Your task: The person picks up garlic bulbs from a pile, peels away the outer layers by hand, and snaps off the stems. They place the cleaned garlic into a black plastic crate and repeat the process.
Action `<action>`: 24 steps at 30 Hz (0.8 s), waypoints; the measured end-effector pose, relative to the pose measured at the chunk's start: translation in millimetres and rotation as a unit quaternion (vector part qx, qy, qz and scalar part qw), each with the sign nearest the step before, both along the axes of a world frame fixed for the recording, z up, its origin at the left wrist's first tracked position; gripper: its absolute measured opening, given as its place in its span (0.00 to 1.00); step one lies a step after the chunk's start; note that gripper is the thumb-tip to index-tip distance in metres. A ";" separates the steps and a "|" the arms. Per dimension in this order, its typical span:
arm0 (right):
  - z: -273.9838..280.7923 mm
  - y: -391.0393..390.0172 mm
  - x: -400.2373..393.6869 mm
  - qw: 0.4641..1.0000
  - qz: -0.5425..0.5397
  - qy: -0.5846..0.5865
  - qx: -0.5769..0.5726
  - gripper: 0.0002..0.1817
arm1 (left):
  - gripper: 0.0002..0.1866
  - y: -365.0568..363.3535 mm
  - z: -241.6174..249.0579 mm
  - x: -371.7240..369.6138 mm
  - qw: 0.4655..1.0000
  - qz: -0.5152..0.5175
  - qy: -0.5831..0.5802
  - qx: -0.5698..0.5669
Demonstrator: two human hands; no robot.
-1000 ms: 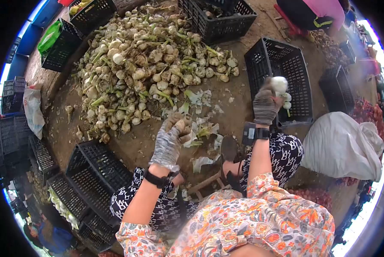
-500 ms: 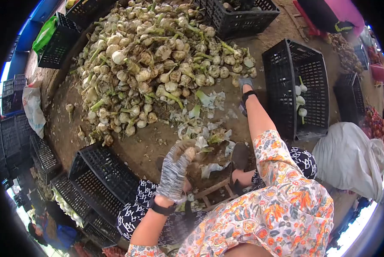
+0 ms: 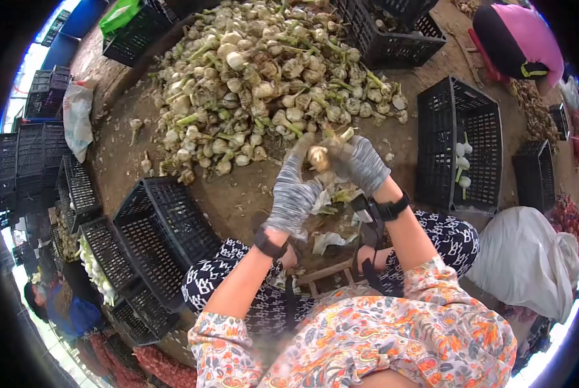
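Between my gloved hands is a dirty brownish garlic bulb (image 3: 318, 157), held just in front of the pile. My left hand (image 3: 294, 189), in a grey mottled glove, is closed on it from the left. My right hand (image 3: 364, 163), in a matching glove, closes around its stem side, the fingers partly smeared by motion. Whether my right hand also holds a tool cannot be made out. Beyond my hands lies a large heap of garlic bulbs (image 3: 257, 84) with cut green stems. Peeled skins (image 3: 333, 240) litter the ground below my hands.
To the right stands a black crate (image 3: 435, 155) with several whitish cleaned bulbs (image 3: 461, 161). Another black crate (image 3: 167, 220) stands at the left, near my knee. A white sack (image 3: 522, 265) sits at the right. A person in pink (image 3: 528, 39) bends at the upper right.
My right hand has come back from the heap's edge and now meets my left hand at the garlic bulb. My left hand has risen forward and right. The whole view has shifted slightly.
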State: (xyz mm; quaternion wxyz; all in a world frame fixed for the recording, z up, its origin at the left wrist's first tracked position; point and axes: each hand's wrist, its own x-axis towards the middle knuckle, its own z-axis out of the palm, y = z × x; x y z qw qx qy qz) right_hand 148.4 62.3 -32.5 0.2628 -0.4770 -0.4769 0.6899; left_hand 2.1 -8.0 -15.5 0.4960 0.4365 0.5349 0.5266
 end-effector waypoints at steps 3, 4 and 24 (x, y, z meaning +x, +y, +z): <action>53.9 -11.1 -7.0 0.996 -0.062 0.043 -0.056 0.16 | 0.32 -3.0 16.9 0.2 0.998 -0.022 -0.050 -0.002; 62.3 -10.4 -2.3 0.996 -0.049 0.026 -0.076 0.16 | 0.31 -3.5 16.7 1.7 0.999 -0.020 -0.017 0.033; 78.4 -25.5 38.9 0.971 0.029 -0.014 0.236 0.14 | 0.22 2.8 62.5 15.5 0.887 -0.049 -0.418 -0.189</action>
